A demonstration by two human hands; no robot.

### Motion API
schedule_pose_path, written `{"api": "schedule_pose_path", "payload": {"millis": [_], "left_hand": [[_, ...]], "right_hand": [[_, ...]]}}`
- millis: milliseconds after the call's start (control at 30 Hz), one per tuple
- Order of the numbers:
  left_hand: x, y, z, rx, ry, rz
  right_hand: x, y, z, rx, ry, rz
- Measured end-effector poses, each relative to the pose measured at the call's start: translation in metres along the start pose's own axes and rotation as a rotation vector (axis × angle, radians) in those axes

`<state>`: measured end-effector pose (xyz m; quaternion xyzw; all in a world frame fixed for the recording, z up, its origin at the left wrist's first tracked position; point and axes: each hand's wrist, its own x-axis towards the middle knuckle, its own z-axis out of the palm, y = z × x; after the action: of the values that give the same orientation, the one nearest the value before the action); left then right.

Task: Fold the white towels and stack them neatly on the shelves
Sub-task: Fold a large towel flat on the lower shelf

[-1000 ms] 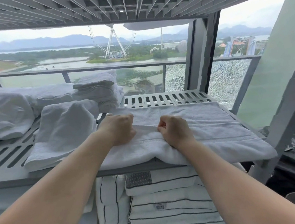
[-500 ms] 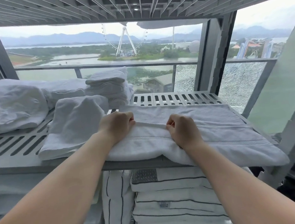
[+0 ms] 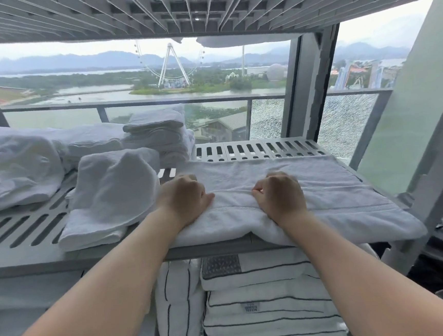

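A white towel (image 3: 331, 185) lies spread across the right half of the grey slatted shelf (image 3: 19, 228), its near edge hanging slightly over the front. My left hand (image 3: 184, 198) and my right hand (image 3: 279, 193) sit side by side on it, fingers curled, each gripping a fold line of the towel near its middle. To the left lies a loosely folded white towel (image 3: 110, 193). Behind it stands a stack of folded white towels (image 3: 158, 135). A crumpled white bundle (image 3: 14, 170) fills the far left.
The shelf below holds stacked white towels with dark stripes (image 3: 267, 306). Another slatted shelf (image 3: 201, 6) hangs close overhead. A grey upright post (image 3: 436, 184) stands at the right. Behind is a window with a balcony rail (image 3: 142, 102).
My hands have moved slightly apart along the towel's fold and my view has shifted a little closer. The towel lies in the same place.
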<state>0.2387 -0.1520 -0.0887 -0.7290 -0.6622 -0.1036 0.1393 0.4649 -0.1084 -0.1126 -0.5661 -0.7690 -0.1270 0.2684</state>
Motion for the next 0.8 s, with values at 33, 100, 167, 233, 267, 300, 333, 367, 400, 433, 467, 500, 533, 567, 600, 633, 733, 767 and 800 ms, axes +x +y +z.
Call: {"api": "schedule_pose_path", "payload": {"millis": [33, 100, 167, 233, 267, 300, 333, 367, 400, 433, 467, 500, 533, 567, 600, 633, 733, 767, 800], "left_hand": [[-0.003, 0.002, -0.001, -0.020, -0.045, -0.019], [-0.008, 0.005, -0.003, -0.028, -0.103, -0.054], [-0.009, 0.013, -0.005, -0.037, -0.148, -0.090], [-0.009, 0.024, -0.004, -0.015, -0.181, -0.067], [-0.011, 0.030, -0.002, -0.034, -0.205, -0.036], [-0.013, 0.035, 0.000, -0.087, -0.231, 0.006], [-0.014, 0.037, 0.002, -0.153, -0.254, 0.049], [-0.016, 0.037, 0.002, -0.210, -0.268, 0.083], [-0.017, 0.034, 0.001, -0.241, -0.277, 0.107], [-0.018, 0.031, 0.000, -0.249, -0.283, 0.122], [-0.018, 0.028, -0.002, -0.240, -0.292, 0.133], [-0.020, 0.025, -0.003, -0.226, -0.305, 0.138], [-0.022, 0.023, -0.005, -0.219, -0.302, 0.139], [-0.024, 0.023, -0.007, -0.231, -0.266, 0.147], [-0.028, 0.025, -0.009, -0.267, -0.194, 0.161], [-0.033, 0.029, -0.011, -0.324, -0.108, 0.179], [-0.054, 0.048, -0.012, -0.450, -0.038, 0.260], [-0.061, 0.054, -0.011, -0.423, -0.075, 0.285], [-0.067, 0.057, -0.008, -0.353, -0.100, 0.302]], "right_hand": [[0.000, -0.001, -0.001, -0.004, -0.025, -0.001], [-0.001, -0.004, -0.005, -0.019, -0.073, 0.012], [-0.004, -0.009, -0.009, -0.010, -0.091, 0.037], [-0.009, -0.013, -0.013, 0.033, -0.107, 0.074], [-0.012, -0.013, -0.016, 0.058, -0.125, 0.091], [-0.015, -0.013, -0.018, 0.086, -0.147, 0.102], [-0.019, -0.012, -0.020, 0.116, -0.177, 0.105], [-0.022, -0.009, -0.023, 0.144, -0.210, 0.103], [-0.027, -0.005, -0.025, 0.167, -0.246, 0.097], [-0.031, -0.001, -0.028, 0.183, -0.281, 0.089], [-0.036, 0.004, -0.030, 0.189, -0.314, 0.078], [-0.042, 0.009, -0.031, 0.187, -0.345, 0.063], [-0.047, 0.015, -0.032, 0.183, -0.369, 0.044], [-0.051, 0.019, -0.033, 0.181, -0.381, 0.021], [-0.055, 0.023, -0.033, 0.179, -0.387, -0.007], [-0.058, 0.026, -0.034, 0.173, -0.392, -0.041], [-0.070, 0.032, -0.038, 0.135, -0.365, -0.169], [-0.074, 0.035, -0.038, 0.107, -0.352, -0.222], [-0.079, 0.038, -0.039, 0.068, -0.347, -0.277]]}}
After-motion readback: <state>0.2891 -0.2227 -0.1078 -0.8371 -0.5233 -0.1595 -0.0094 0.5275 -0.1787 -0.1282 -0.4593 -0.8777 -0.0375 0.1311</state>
